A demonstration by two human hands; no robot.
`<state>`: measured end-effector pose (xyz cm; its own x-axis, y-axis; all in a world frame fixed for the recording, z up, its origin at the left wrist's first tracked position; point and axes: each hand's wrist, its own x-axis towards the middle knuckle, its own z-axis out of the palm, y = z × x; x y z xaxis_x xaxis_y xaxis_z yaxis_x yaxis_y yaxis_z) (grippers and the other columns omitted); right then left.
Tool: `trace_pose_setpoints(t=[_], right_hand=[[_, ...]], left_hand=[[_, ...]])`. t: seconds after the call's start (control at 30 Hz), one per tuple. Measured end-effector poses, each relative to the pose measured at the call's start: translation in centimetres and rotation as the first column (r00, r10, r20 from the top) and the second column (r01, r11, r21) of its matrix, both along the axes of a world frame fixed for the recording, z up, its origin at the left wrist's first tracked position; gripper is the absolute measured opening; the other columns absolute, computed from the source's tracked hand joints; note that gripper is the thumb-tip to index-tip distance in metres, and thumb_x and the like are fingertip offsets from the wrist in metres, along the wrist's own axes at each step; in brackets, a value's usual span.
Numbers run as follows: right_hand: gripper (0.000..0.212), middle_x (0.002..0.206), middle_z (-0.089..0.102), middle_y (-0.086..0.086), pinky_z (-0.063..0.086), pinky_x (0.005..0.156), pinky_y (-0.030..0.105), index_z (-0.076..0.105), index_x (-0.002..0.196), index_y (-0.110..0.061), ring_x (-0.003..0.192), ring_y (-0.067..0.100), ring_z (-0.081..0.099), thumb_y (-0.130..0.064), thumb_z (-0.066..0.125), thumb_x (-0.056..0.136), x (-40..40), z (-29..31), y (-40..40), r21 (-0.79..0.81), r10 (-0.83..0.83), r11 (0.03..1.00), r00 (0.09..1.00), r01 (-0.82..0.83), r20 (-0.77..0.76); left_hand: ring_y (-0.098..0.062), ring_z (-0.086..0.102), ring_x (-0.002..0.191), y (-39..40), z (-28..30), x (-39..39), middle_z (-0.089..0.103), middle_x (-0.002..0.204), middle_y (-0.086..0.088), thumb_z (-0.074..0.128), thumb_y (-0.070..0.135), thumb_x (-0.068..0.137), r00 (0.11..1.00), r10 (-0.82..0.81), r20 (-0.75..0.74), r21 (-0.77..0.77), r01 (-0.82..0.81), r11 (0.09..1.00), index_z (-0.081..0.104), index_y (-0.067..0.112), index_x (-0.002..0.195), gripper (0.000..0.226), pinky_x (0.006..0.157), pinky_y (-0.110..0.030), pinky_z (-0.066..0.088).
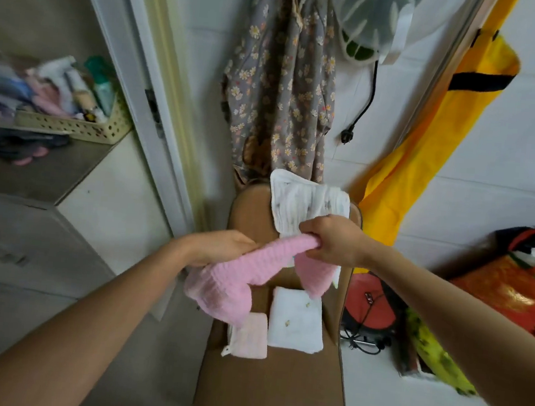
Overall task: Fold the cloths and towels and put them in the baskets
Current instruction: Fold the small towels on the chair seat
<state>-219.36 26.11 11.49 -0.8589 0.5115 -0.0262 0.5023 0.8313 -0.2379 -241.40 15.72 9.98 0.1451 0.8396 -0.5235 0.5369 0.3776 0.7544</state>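
Note:
A pink ribbed cloth (236, 281) hangs in the air over a brown chair seat (272, 388). My left hand (220, 247) grips its left part and my right hand (330, 240) grips its upper right end. The cloth sags between both hands. Below it, on the seat, lie a folded white cloth (296, 320) and a smaller folded pale pink cloth (249, 335), side by side. An unfolded white cloth (305, 203) lies across the far end of the seat, partly behind my right hand.
A cream perforated basket (72, 126) with bottles and cloths stands on a shelf at the left. A flowered garment (283, 84) hangs on the wall behind the chair. A yellow bag (433, 136) and an orange bag (507, 288) are on the right.

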Motion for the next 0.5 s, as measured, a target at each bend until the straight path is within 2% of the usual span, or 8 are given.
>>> trace_pose_setpoints(t=[0.07,0.13,0.2,0.27,0.3,0.37,0.4,0.5], right_hand=[[0.018,0.072,0.059,-0.002,0.032,0.060,0.027,0.051,0.069,-0.019,0.067,0.015,0.049,-0.023,0.067,0.078,-0.2,-0.9,-4.2,-0.130,-0.043,0.990,0.998,0.048,0.048],[0.017,0.073,0.061,0.002,0.038,0.061,0.027,0.055,0.068,-0.017,0.067,0.016,0.053,-0.021,0.068,0.079,0.0,-1.9,-8.0,-0.319,-0.088,0.942,0.994,0.103,0.061],[0.013,0.076,0.063,0.005,0.045,0.064,0.030,0.059,0.071,-0.017,0.070,0.015,0.057,-0.022,0.070,0.077,0.2,-2.6,-11.8,-0.463,-0.139,0.874,0.989,0.145,0.047],[0.021,0.075,0.062,-0.001,0.047,0.063,0.023,0.056,0.067,-0.023,0.068,0.004,0.057,-0.017,0.073,0.077,0.5,-2.9,-15.3,-0.564,-0.179,0.810,0.983,0.162,0.024],[0.026,0.071,0.058,-0.006,0.044,0.062,0.019,0.054,0.064,-0.024,0.063,-0.001,0.053,-0.011,0.072,0.078,0.6,-2.8,-16.8,-0.615,-0.193,0.769,0.981,0.173,0.034],[0.021,0.070,0.055,-0.007,0.042,0.066,0.021,0.058,0.067,-0.019,0.064,0.001,0.051,-0.009,0.071,0.079,1.0,-2.7,-19.1,-0.706,-0.188,0.679,0.977,0.201,0.098],[0.017,0.072,0.055,-0.005,0.041,0.069,0.023,0.059,0.071,-0.017,0.067,0.004,0.051,-0.014,0.073,0.079,1.2,-2.5,-20.3,-0.750,-0.176,0.630,0.977,0.203,0.117],[0.025,0.071,0.047,-0.004,0.036,0.065,0.023,0.053,0.072,-0.019,0.070,0.009,0.045,-0.033,0.072,0.082,1.2,-2.5,-23.1,-0.899,-0.209,0.406,0.974,0.167,0.087]], left_hand=[[-0.008,0.063,0.095,-3.6,-0.1,-0.5,0.070,0.103,0.007,0.053,0.043,0.094,0.997,-0.074,0.024,-0.087,0.076,0.993,0.072,0.019,0.105,0.033,0.087,-0.021,0.049],[-0.010,0.063,0.102,-6.9,-0.5,-0.8,0.071,0.106,0.008,0.057,0.046,0.091,0.989,-0.147,0.015,-0.100,0.148,0.984,0.074,0.029,0.097,0.025,0.091,-0.025,0.048],[-0.009,0.064,0.102,-9.9,-0.8,-0.9,0.071,0.107,0.007,0.059,0.041,0.091,0.990,-0.137,0.037,-0.093,0.140,0.986,0.074,0.025,0.102,0.023,0.090,-0.023,0.048],[-0.009,0.064,0.097,-12.2,-1.2,-1.3,0.071,0.104,0.002,0.062,0.033,0.091,0.993,-0.109,0.054,-0.104,0.114,0.988,0.073,0.016,0.104,0.024,0.088,-0.024,0.050],[-0.010,0.066,0.094,-13.3,-1.2,-1.4,0.071,0.101,-0.001,0.063,0.028,0.091,0.992,-0.104,0.072,-0.115,0.112,0.987,0.073,0.012,0.102,0.021,0.089,-0.026,0.052],[-0.014,0.069,0.088,-15.0,-1.2,-1.4,0.070,0.094,-0.007,0.065,0.018,0.090,0.987,-0.113,0.115,-0.085,0.123,0.989,0.071,0.005,0.096,0.015,0.090,-0.033,0.054],[-0.015,0.069,0.084,-15.6,-0.9,-1.4,0.069,0.089,-0.007,0.065,0.016,0.090,0.983,-0.136,0.120,-0.037,0.141,0.989,0.071,0.004,0.094,0.015,0.088,-0.034,0.055],[-0.008,0.060,0.071,-17.4,0.5,-0.1,0.066,0.078,0.003,0.067,0.019,0.088,0.963,-0.248,0.110,0.100,0.238,0.966,0.073,0.009,0.094,0.013,0.068,-0.025,0.052]])
